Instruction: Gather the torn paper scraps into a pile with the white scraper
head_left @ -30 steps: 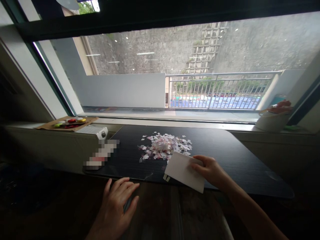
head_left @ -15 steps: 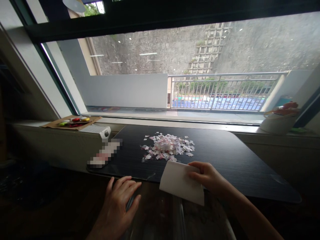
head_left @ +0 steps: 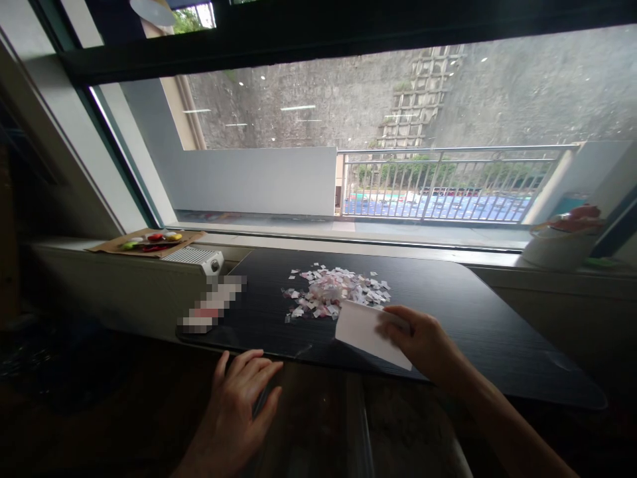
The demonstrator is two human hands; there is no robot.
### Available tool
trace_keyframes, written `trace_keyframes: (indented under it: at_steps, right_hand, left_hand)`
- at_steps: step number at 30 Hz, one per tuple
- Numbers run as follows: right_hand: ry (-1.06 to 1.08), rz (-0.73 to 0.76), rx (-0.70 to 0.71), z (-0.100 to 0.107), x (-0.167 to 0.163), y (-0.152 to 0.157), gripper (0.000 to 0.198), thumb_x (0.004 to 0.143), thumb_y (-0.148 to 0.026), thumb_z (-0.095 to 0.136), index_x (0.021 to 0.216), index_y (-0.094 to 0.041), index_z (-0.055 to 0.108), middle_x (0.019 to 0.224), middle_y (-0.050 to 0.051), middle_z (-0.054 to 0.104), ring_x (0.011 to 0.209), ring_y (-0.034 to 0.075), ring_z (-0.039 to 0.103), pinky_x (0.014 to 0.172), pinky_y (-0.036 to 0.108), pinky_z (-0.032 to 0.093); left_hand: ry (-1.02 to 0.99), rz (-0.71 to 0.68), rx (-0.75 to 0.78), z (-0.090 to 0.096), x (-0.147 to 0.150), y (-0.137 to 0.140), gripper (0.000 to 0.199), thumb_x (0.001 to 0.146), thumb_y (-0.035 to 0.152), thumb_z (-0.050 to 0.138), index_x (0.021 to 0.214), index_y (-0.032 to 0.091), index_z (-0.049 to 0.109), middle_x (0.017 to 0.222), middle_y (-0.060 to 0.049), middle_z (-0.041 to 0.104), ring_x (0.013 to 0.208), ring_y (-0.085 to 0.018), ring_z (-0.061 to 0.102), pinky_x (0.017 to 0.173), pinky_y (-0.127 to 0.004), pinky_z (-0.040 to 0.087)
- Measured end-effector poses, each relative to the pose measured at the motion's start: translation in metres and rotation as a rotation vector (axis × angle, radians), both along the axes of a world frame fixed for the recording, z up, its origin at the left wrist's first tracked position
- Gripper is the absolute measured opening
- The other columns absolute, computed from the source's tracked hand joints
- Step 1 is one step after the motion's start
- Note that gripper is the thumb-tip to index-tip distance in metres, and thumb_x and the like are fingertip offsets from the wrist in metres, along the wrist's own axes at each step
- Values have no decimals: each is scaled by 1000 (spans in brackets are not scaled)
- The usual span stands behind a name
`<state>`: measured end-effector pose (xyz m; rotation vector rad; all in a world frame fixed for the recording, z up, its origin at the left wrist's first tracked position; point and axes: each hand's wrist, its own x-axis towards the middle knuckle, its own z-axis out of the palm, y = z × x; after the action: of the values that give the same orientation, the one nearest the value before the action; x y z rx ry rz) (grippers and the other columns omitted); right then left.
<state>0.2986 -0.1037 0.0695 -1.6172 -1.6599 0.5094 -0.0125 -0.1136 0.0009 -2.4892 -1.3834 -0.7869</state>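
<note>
**Right hand brings a white card [head_left: 365,332] back up to a heap of paper scraps [head_left: 338,289]**

A dark table [head_left: 448,299] stands below a wide window [head_left: 308,113], with the small, pale scraps heaped near its middle. The right hand [head_left: 418,335] pinches the card near its right end, thumb on the upper face. Half a second ago the card hung lower, reaching past the table's front edge; now it is higher and farther in, its upper left corner overlapping the heap's near side in this view. That seems to put its free end where it can meet the scraps, though whether they touch I cannot tell. The card's long axis slopes from upper left to lower right, the free end pointing left toward the heap. The left hand [head_left: 243,398] is open, fingers spread, at the front edge, with nothing visibly gripped.
</note>
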Motion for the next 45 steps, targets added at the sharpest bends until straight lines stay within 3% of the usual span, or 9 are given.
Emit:
trace_keyframes:
  at_steps: [7, 12, 19, 23, 31, 40, 45]
  right_hand:
    - [-189, -96, 26, 13, 39, -21, 28, 74, -39, 60, 92, -21, 72, 69, 3, 74, 61, 21, 66, 57, 29, 49]
    - [-104, -197, 68, 18, 54, -27, 25, 72, -36, 60, 90, -22, 71, 72, 4, 75, 67, 23, 68, 59, 30, 51]
    - [-7, -44, -21, 15, 63, -28, 22, 73, -30, 59, 87, -18, 70, 72, 4, 75, 69, 22, 68, 63, 29, 52]
    - [23, -87, -2, 20, 76, -29, 20, 70, -29, 62, 84, -17, 70, 69, 3, 73, 65, 20, 66, 58, 26, 50]
    - [257, -159, -190, 14, 88, -10, 24, 62, -23, 64, 83, -14, 69, 64, 1, 69, 56, 16, 62, 51, 25, 48]
    - [465, -27, -306, -2, 97, -14, 22, 61, -21, 66, 81, -14, 69, 68, 0, 70, 61, 15, 62, 56, 24, 46]
    - [434, 59, -355, 8, 100, -26, 20, 63, -22, 66, 80, -14, 69, 67, -1, 70, 60, 14, 61, 55, 22, 44]
  left_hand:
    - [-1, 0, 35, -3, -1, 2, 24, 81, 31, 52, 101, 29, 64, 97, -2, 71, 101, -23, 59, 102, -53, 28]
    - [14, -19, 78, -12, -5, 8, 26, 80, 35, 52, 102, 30, 64, 98, -1, 71, 102, -23, 59, 105, -50, 24]
    - [40, -55, 144, -6, -9, 9, 27, 79, 40, 54, 102, 31, 64, 96, 1, 72, 98, -23, 62, 102, -47, 27]
    - [34, -46, 138, -3, -10, 9, 26, 78, 42, 54, 99, 31, 65, 94, 1, 72, 96, -23, 63, 101, -44, 31]
    - [23, -79, 189, -3, -9, 10, 27, 81, 44, 50, 101, 33, 65, 94, 1, 73, 92, -23, 64, 99, -46, 33]
    - [64, -109, 243, -1, -12, 11, 26, 82, 42, 51, 102, 32, 63, 94, 1, 73, 91, -24, 65, 96, -48, 35]
    - [53, -91, 232, -4, -11, 12, 26, 82, 44, 50, 100, 32, 65, 93, 1, 73, 91, -25, 64, 97, -48, 35]
